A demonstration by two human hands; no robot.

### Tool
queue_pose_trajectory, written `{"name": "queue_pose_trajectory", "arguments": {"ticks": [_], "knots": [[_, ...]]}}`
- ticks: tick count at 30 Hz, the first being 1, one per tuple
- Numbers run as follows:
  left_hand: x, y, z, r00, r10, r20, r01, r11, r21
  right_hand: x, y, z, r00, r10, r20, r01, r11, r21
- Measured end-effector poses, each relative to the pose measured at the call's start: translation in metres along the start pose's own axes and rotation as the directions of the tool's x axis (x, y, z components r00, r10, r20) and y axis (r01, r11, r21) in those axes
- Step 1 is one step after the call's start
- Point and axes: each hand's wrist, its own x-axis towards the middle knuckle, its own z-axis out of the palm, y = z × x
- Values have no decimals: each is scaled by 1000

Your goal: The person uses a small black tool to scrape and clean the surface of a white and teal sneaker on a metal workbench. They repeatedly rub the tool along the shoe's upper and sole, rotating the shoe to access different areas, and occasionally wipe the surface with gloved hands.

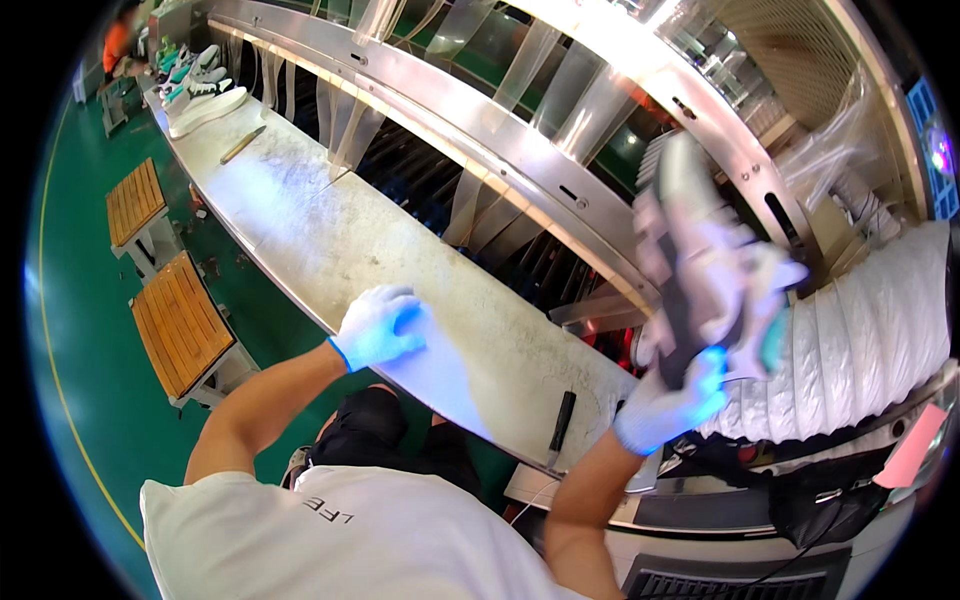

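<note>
My right hand (670, 405), in a white glove, grips the lower end of a grey, white and black sneaker (695, 260) with a teal patch. The shoe stands up on end at the right, smeared by motion. My left hand (380, 328), also gloved, is over the near edge of the long pale worktop (330, 240), thumb apart from the fingers and nothing held. Between my hands a black-handled tool (563, 425) lies on the worktop. Farther along are a thin pointed tool (243, 145), a white shoe sole (208, 112) and several shoes (195, 75).
Behind the worktop runs a metal-framed machine with clear hanging strips (355, 130) and dark rollers. A white ribbed duct (840, 340) bulges at the right, above a black bag (810, 505). Two wooden-topped stools (170, 325) stand left. A person in orange (118, 45) is far off.
</note>
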Motion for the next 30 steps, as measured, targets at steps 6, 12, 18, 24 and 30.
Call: {"name": "queue_pose_trajectory", "arguments": {"ticks": [6, 12, 18, 24, 30], "knots": [[-6, 0, -10, 999, 53, -1, -52, 997, 61, 214, -32, 196, 953, -280, -114, 159, 785, -599], [3, 2, 7, 997, 70, -35, -70, 998, -6, 329, 72, 233, 877, -251, 409, 467, 255, -846], [-4, -8, 0, 992, 75, -97, -70, 996, 60, 78, 76, 172, 634, -391, 668, 636, 754, -163], [2, 1, 5, 985, 136, -106, -126, 987, 96, 2, 253, -29, 521, 232, 821, 662, 497, -560], [4, 2, 9, 993, 119, -20, -119, 993, 13, 96, 404, -209, 698, 651, 298, 567, -250, -785]]}}
